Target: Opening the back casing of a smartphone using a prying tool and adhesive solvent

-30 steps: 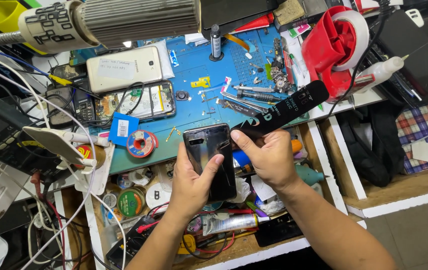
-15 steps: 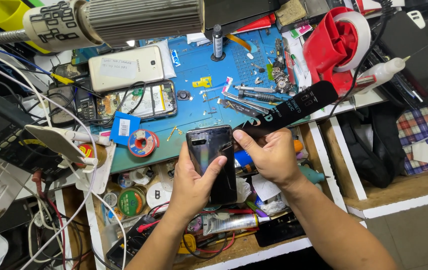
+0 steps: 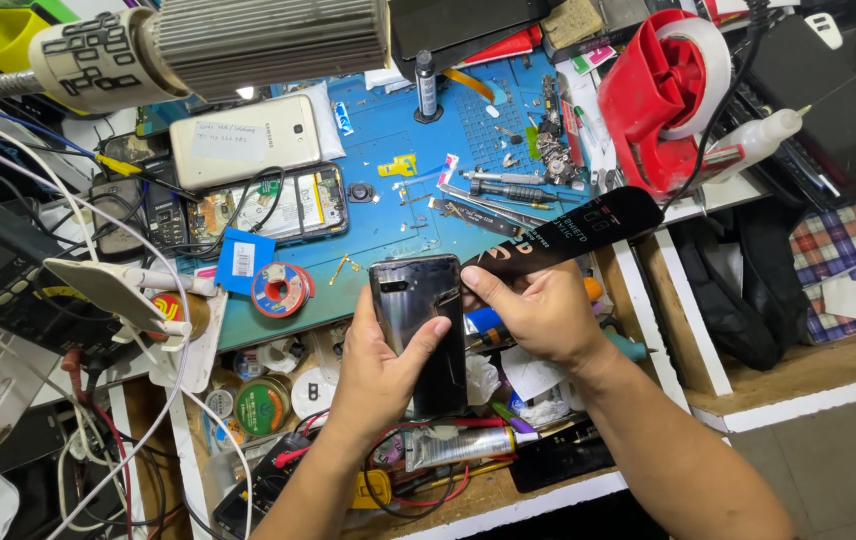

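A shiny black phone (image 3: 416, 325) is held with its back up, over the edge of the blue mat. A long, flat, black plastic card (image 3: 558, 240) touches the phone's top right side.

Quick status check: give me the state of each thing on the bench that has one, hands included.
Glossy black phone: back up, held over the bench edge.
Left hand: grip closed on the phone.
Right hand: grip closed on long black flat strip, at the phone's right edge.
Opened phone: internals exposed, lying flat.
White phone: closed, back up.
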